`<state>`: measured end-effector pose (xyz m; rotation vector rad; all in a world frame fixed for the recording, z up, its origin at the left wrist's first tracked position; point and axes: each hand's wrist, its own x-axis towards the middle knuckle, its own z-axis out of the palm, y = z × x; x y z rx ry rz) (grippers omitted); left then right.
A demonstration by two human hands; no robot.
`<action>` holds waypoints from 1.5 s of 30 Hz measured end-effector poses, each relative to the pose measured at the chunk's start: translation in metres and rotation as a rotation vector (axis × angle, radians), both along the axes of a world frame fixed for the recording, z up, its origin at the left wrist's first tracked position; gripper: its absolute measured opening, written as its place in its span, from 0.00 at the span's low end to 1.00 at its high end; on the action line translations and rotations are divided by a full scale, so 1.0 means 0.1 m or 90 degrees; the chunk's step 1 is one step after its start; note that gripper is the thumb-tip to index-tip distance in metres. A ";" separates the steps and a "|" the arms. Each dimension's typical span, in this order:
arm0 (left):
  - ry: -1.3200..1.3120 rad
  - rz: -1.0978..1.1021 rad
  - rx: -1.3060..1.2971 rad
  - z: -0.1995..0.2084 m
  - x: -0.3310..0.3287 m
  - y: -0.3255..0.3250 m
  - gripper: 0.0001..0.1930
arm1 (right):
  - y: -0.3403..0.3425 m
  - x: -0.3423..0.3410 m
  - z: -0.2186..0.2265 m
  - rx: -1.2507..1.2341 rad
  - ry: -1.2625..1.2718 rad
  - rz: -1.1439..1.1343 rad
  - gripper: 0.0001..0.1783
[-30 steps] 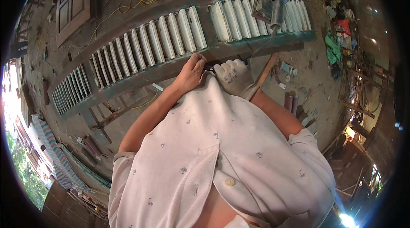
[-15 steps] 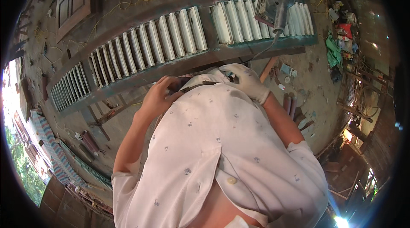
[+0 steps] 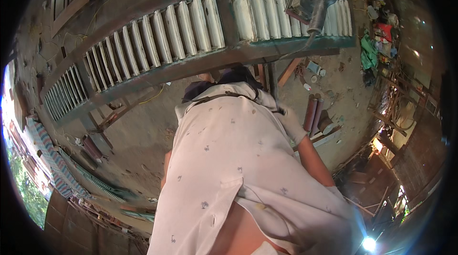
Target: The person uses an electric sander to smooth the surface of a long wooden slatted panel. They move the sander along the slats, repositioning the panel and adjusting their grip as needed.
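Head view: your gloved right hand (image 3: 292, 124) is beside your shirt (image 3: 229, 145), finger state impossible to tell; the small white bottle (image 3: 306, 86) hides its contents.

Right hand (image 3: 292, 125) gloved, at right side of shirt (image 3: 231, 155), left hand hidden, dark strap (image 3: 223, 94) at waist, louvred panel (image 3: 227, 16) ahead, power tool (image 3: 315, 7) on slats (image 3: 163, 36).

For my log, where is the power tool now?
In the head view's upper right, the power tool sits on the white slats at the louvered panel's right end.
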<state>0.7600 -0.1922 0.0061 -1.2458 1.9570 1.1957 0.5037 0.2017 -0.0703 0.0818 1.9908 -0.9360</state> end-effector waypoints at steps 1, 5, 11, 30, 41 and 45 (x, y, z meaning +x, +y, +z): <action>-0.009 0.005 0.004 0.02 0.06 0.07 0.17 | 0.14 0.10 -0.03 0.002 -0.017 0.001 0.08; -0.015 -0.002 0.033 0.04 0.22 0.15 0.16 | 0.05 0.24 0.22 0.010 -0.048 -0.025 0.08; -0.003 -0.022 0.078 0.01 0.35 0.17 0.16 | 0.63 0.48 -0.27 0.016 -0.311 -0.011 0.10; 0.182 -0.157 0.116 -0.34 -0.52 -0.55 0.14 | -1.82 -0.24 -0.73 -0.092 0.045 0.291 0.28; 0.339 -0.221 0.020 -0.50 -0.41 -0.71 0.11 | -3.13 0.02 0.45 -0.360 -0.091 0.510 0.13; 0.424 -0.156 -0.098 -0.43 -0.36 -0.76 0.08 | -3.21 0.19 0.39 -0.373 0.355 0.809 0.15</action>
